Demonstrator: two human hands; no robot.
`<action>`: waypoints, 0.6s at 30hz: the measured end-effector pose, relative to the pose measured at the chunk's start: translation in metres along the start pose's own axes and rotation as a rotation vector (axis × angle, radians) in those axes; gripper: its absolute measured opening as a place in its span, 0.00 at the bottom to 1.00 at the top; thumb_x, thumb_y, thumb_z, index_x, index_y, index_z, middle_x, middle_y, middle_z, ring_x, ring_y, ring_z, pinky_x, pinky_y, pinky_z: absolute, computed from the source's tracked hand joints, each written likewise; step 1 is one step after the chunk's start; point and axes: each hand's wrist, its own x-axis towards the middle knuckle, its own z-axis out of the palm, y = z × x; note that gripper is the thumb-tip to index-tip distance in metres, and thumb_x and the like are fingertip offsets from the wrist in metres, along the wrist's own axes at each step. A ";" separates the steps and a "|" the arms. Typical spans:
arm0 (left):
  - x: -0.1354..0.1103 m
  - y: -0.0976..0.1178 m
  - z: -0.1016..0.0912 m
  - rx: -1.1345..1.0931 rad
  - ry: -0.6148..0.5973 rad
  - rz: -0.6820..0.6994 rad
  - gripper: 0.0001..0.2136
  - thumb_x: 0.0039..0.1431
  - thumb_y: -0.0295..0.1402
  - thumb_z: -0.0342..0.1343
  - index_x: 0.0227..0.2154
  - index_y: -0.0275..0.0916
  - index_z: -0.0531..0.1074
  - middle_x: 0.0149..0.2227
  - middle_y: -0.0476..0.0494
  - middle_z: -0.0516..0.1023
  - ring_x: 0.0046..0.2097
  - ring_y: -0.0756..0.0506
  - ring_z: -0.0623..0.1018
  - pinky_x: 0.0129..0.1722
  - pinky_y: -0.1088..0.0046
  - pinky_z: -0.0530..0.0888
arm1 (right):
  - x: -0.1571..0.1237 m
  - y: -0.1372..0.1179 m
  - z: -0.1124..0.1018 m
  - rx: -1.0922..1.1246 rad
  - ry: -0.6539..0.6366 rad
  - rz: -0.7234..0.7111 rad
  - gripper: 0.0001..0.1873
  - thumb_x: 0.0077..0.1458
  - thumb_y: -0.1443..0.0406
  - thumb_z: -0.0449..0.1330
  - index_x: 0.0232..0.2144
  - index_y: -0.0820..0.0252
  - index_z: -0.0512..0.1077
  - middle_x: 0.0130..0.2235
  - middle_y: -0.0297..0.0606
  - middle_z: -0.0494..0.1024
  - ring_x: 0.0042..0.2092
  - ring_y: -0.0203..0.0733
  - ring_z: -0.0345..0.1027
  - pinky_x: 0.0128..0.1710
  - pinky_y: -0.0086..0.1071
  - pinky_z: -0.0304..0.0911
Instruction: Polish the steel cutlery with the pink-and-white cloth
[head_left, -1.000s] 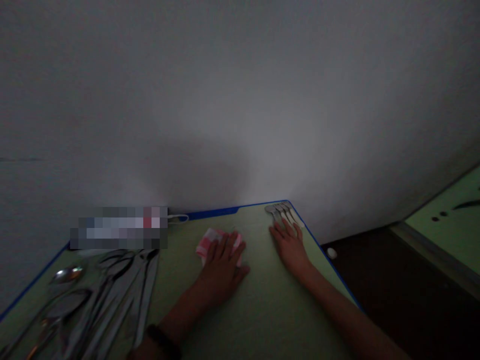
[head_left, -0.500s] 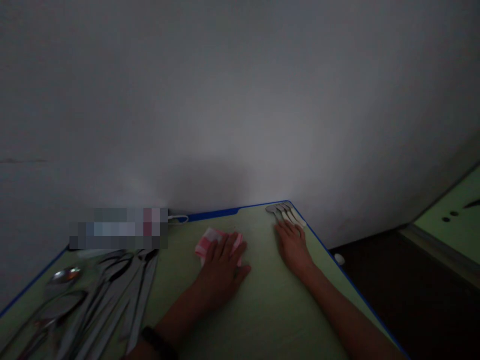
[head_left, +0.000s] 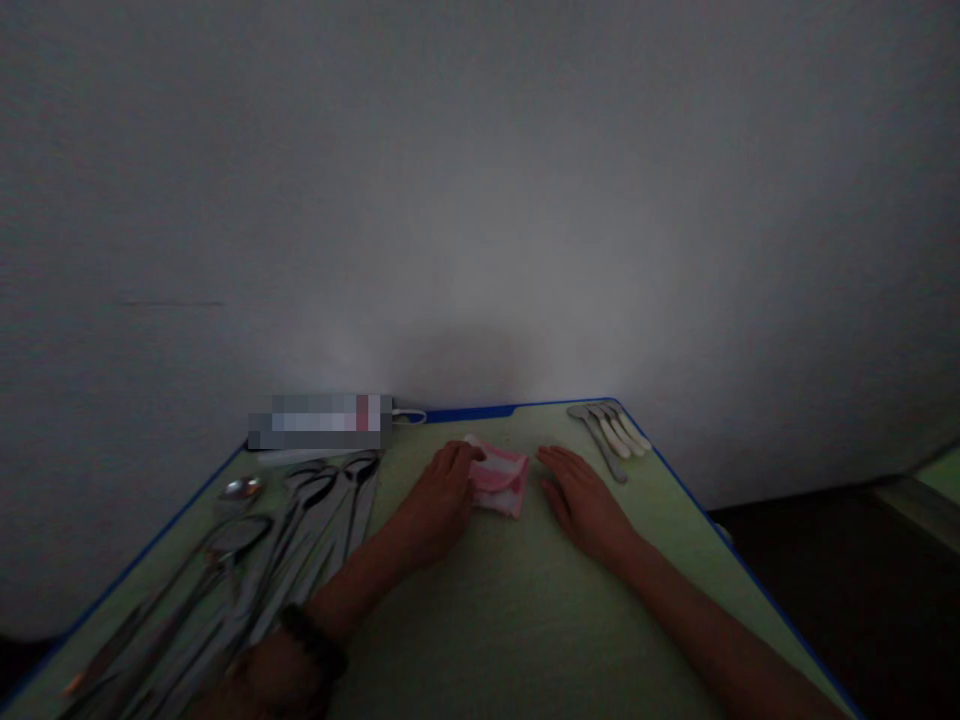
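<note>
At the middle of the green table point(head_left: 525, 620), between both hands: a pink-and-white cloth point(head_left: 501, 478), loosely folded and lying more or less flat. On its left edge, the left hand point(head_left: 441, 497), fingers bent and close together; no telling from here whether pinching the fabric or only resting on it. Possible slipping or bunching of the folds, from pressure on one edge alone. Just beside the cloth's right edge, apparently clear of it, the right hand point(head_left: 583, 500), fingers nearly straight and side by side, thumb a little apart, nothing visible in its grasp. Beyond, toward the far right corner, a plain metal spoon point(head_left: 606, 449) at a slant, next to a row of white-handled spoons point(head_left: 617, 437); a fair chance of knocking the metal one askew with any outward sweep, given a handle so near the knuckles. Leftward, a loose heap of large spoons point(head_left: 313, 490), with a dark wristband point(head_left: 315, 645) across the handles in view, contact unclear; risk of snagging or shifting the heap by dragging that wrist. At the back, a white cable point(head_left: 411, 414) beside a pixelated object point(head_left: 322, 425), easy to catch on a far reach.
</note>
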 end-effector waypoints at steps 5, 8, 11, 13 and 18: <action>-0.025 -0.037 -0.049 0.193 -0.051 -0.282 0.10 0.55 0.27 0.44 0.39 0.37 0.67 0.43 0.38 0.68 0.46 0.42 0.70 0.48 0.62 0.65 | 0.026 -0.044 0.020 0.093 -0.163 -0.203 0.27 0.58 0.60 0.48 0.59 0.55 0.52 0.61 0.42 0.56 0.60 0.44 0.49 0.58 0.44 0.50; -0.035 -0.063 -0.073 0.228 -0.115 -0.404 0.08 0.54 0.34 0.48 0.31 0.38 0.70 0.36 0.39 0.73 0.37 0.42 0.74 0.38 0.66 0.69 | 0.045 -0.054 0.039 0.084 -0.190 -0.190 0.25 0.58 0.58 0.48 0.57 0.53 0.57 0.58 0.41 0.61 0.59 0.45 0.50 0.58 0.48 0.47; -0.041 -0.079 -0.083 0.237 -0.201 -0.517 0.10 0.52 0.38 0.50 0.23 0.38 0.71 0.28 0.39 0.76 0.32 0.41 0.76 0.34 0.67 0.70 | 0.055 -0.055 0.053 0.081 -0.172 -0.128 0.23 0.57 0.59 0.48 0.55 0.53 0.59 0.56 0.41 0.64 0.58 0.45 0.53 0.58 0.49 0.46; -0.042 -0.083 -0.082 0.252 -0.240 -0.576 0.11 0.49 0.40 0.52 0.21 0.38 0.71 0.28 0.36 0.77 0.33 0.38 0.77 0.34 0.63 0.70 | 0.056 -0.054 0.057 0.089 -0.157 -0.116 0.23 0.57 0.59 0.49 0.55 0.53 0.60 0.56 0.40 0.64 0.58 0.45 0.53 0.58 0.48 0.46; -0.040 -0.078 -0.073 0.252 -0.301 -0.619 0.12 0.48 0.40 0.52 0.19 0.37 0.70 0.30 0.28 0.78 0.35 0.31 0.77 0.34 0.53 0.69 | 0.053 -0.053 0.056 0.115 -0.138 -0.122 0.23 0.56 0.60 0.50 0.55 0.53 0.60 0.55 0.41 0.65 0.57 0.43 0.54 0.57 0.44 0.48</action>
